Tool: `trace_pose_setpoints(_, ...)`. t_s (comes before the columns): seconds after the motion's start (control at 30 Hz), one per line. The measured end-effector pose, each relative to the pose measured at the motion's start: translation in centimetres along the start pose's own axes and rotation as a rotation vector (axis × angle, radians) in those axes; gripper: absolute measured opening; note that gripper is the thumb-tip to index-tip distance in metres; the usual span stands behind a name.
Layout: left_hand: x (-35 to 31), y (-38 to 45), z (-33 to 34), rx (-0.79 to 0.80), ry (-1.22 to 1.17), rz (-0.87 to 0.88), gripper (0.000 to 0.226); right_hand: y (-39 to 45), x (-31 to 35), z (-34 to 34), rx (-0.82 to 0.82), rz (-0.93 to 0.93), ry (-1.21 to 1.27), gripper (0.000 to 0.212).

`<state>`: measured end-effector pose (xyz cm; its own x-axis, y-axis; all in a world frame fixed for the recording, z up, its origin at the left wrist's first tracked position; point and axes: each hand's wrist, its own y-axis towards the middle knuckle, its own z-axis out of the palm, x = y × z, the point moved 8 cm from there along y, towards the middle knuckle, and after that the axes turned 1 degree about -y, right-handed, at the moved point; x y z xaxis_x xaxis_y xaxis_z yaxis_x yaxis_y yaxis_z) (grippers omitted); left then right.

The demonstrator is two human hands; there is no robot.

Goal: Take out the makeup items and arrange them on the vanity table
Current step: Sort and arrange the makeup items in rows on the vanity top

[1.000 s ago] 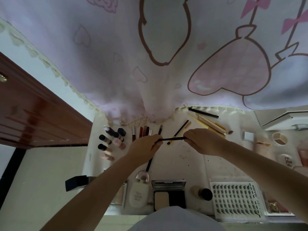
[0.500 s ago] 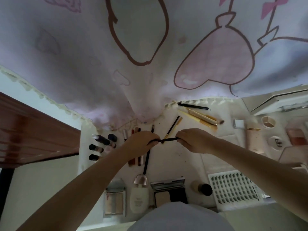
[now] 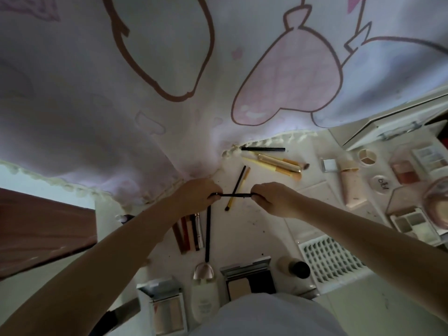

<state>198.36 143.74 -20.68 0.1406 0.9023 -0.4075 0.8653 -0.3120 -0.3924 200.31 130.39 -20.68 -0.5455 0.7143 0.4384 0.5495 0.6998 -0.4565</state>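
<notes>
**Both hands on one thin black pencil above the desk**

From the head view, we hold a thin black pencil [image 3: 236, 195] level between our two hands, just above the middle of the vanity table [image 3: 244, 229]. Our left hand [image 3: 196, 194] pinches one end with curled fingers and our right hand [image 3: 271, 198] pinches the other, so both are closed on the same item. We judge this two-ended hold is for checking or pulling at its cap before laying it down; which one, we cannot tell.

Under the pencil, a black brush and a yellow brush [image 3: 238, 185] lie crossed on the desk, pointing toward its far edge. Beyond them, near the far edge under the curtain [image 3: 169, 69] hem, rest a black liner [image 3: 263, 149] and a group of gold brushes [image 3: 278, 163]. A row of slim lip sticks [image 3: 190, 230] sits side by side left of centre, below the left hand, next to a long black brush [image 3: 207, 234]; like items seem grouped together, which suggests where the pencil belongs.

Along the near edge stand an open compact [image 3: 247, 280], a white bottle [image 3: 203, 294] and another open palette [image 3: 164, 306]. Toward the right edge lie a lash tray [image 3: 329, 263], a pink tube [image 3: 350, 183] and several palettes [image 3: 409, 221]. Much already seems laid out.
</notes>
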Motion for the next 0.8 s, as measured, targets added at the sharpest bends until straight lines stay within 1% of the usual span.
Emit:
trace_pose_setpoints(0.2, 0.5, 0.4, 1.0, 0.027, -0.046, 0.023, 0.024, -0.1, 0.2, 1.4, -0.02, 0.039, 0.159, 0.027)
trace_pose_setpoints(0.33, -0.3, 0.7, 1.0, -0.01, -0.059, 0.099, 0.021, 0.4, 0.6, 2.3, -0.018, 0.056, 0.215, 0.027)
trace_pose_setpoints(0.43, -0.5, 1.0, 1.4, -0.008, 0.07, 0.2, 0.018, 1.3, 0.8, 3.7, 0.037, 0.074, 0.203, 0.032)
trace_pose_setpoints(0.5, -0.1, 1.1, 1.7, 0.009, 0.227, 0.278, 0.005, 1.8, -0.1, 3.9, 0.026, 0.117, 0.186, 0.035)
trace_pose_setpoints(0.57, 0.8, 1.4, 2.5, 0.053, 0.4, 0.345, 0.02, 2.4, -1.6, 3.1, -0.056, 0.19, 0.183, 0.033)
trace_pose_setpoints(0.63, 1.6, 2.0, 3.2, 0.101, 0.496, 0.374, 0.03, 3.2, -2.6, 2.5, -0.122, 0.251, 0.181, 0.031)
trace_pose_setpoints(0.73, 0.9, 2.6, 3.7, 0.162, 0.557, 0.475, 0.039, 4.7, -2.5, 1.8, -0.197, 0.272, 0.18, 0.033)
trace_pose_setpoints(0.8, 0.1, 3.1, 3.7, 0.15, 0.575, 0.544, 0.039, 5.6, -2.3, 1.6, -0.244, 0.265, 0.183, 0.034)
